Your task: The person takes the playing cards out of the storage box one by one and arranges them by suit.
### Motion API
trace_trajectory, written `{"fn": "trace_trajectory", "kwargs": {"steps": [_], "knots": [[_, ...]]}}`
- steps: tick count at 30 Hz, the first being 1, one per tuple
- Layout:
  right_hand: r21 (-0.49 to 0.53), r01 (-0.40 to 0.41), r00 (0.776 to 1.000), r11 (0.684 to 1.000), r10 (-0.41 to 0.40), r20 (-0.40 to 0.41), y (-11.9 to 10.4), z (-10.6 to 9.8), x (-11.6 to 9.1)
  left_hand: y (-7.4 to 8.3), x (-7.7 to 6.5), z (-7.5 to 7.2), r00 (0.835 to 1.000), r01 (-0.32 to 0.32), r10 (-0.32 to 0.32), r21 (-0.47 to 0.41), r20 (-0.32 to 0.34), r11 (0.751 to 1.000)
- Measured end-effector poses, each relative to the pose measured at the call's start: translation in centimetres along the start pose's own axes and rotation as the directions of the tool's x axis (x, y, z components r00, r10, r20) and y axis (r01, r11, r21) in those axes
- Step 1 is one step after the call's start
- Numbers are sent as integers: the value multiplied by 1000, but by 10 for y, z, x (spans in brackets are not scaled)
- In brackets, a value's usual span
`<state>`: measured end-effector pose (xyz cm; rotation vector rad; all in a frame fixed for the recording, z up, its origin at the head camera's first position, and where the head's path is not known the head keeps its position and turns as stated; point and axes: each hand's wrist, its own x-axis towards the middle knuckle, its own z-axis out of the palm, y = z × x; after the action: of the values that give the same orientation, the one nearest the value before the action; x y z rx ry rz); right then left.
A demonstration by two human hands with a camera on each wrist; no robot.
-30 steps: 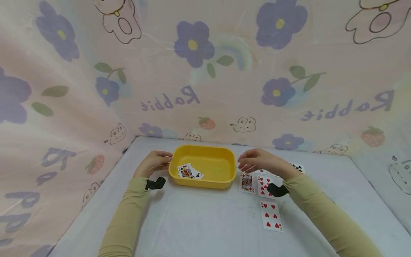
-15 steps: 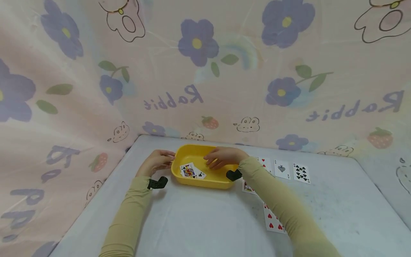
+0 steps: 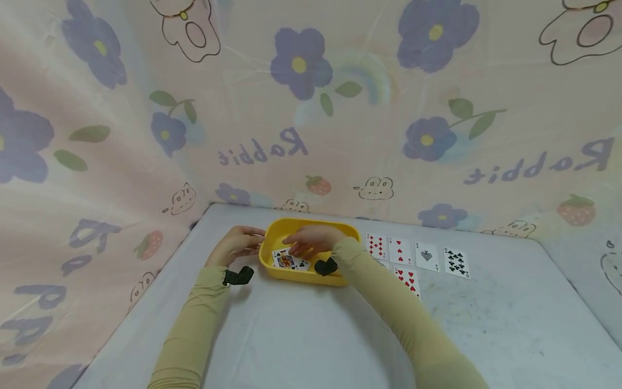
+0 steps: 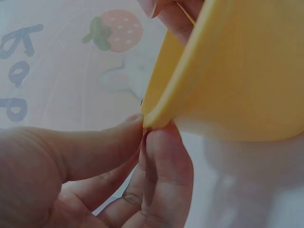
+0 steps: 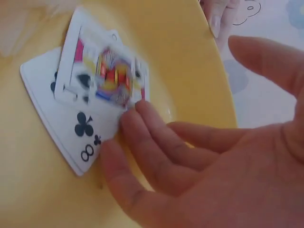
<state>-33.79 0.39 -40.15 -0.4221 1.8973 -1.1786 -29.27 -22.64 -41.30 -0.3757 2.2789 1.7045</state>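
Observation:
A yellow plastic tray (image 3: pixel 301 277) stands on the table in the head view. My left hand (image 3: pixel 235 247) is at its left side; in the left wrist view the thumb and a finger pinch the tray's rim (image 4: pixel 164 116). Inside the tray lie a jack of spades (image 5: pixel 111 78), slightly blurred, and an eight of clubs (image 5: pixel 88 126) partly under it. My right hand (image 3: pixel 316 237) reaches into the tray over these cards. In the right wrist view its fingers are extended with fingertips at the cards' edge, and the thumb stands apart from them.
Right of the tray lie several face-up playing cards: a diamonds card (image 3: pixel 376 247), a three of hearts (image 3: pixel 399 252), an ace of spades (image 3: pixel 427 256), a clubs card (image 3: pixel 457 262) and a hearts card (image 3: pixel 407 278). My right sleeve (image 3: pixel 389 297) hides part of the table. A patterned curtain (image 3: pixel 340 135) stands behind.
From beside the tray's right edge, my right hand has moved left into the tray, to the cards there. The left hand has stayed at the rim. The head view has shifted slightly.

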Motion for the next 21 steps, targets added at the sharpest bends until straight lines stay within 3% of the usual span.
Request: {"fn": "trace_trajectory", "kwargs": {"steps": [5, 8, 16, 21], "knots": [[45, -47, 996, 998, 50, -79, -1, 2, 3, -2, 1, 0, 1000, -28, 28, 5, 10, 1000], [75, -50, 990, 996, 60, -131, -2, 1, 4, -2, 1, 1, 1000, -13, 13, 1, -7, 1000], [203, -62, 993, 977, 80, -85, -5, 0, 8, -1, 2, 2, 1000, -6, 6, -14, -13, 1000], [223, -94, 989, 970, 116, -87, -5, 0, 10, -1, 1, 2, 1000, -9, 9, -20, -11, 1000]]}}
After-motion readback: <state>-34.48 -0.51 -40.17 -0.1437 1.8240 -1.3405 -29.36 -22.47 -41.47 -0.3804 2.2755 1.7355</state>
